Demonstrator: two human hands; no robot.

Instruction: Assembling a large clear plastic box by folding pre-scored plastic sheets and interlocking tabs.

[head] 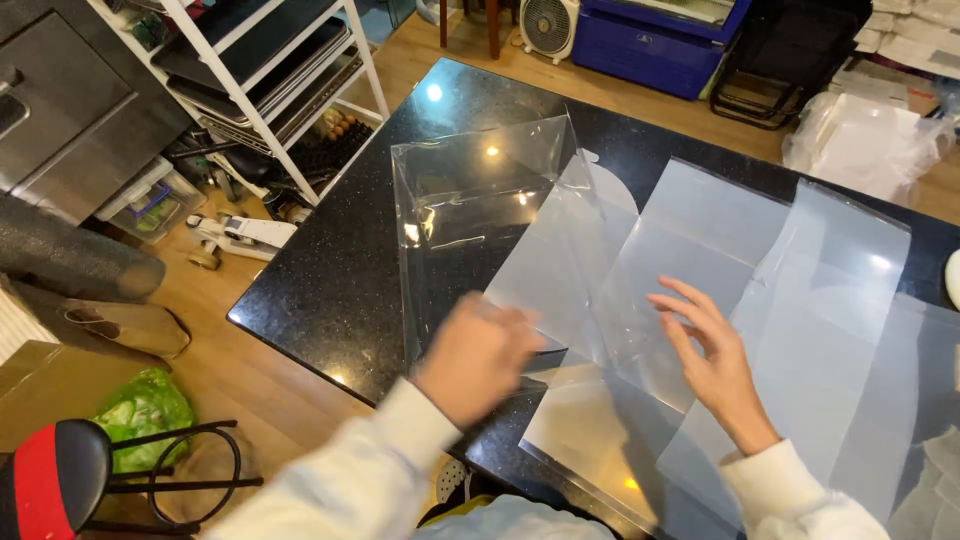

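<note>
A clear plastic box (470, 215) stands partly folded on the black speckled countertop (330, 290), its panels upright at the left. My left hand (478, 355), blurred with motion, is at the box's near lower edge, fingers curled against a clear flap. My right hand (712, 360) is spread open, fingertips resting on a flat clear plastic sheet (690, 240) that lies unfolded to the right of the box. Whether the left hand grips the flap is unclear from the blur.
More translucent sheets (850, 330) overlap across the right of the counter. A white metal rack (270, 60) with trays stands at the far left. A blue bin (655, 40), a small fan (548, 25) and a stool with a red seat (45, 475) are on the wooden floor.
</note>
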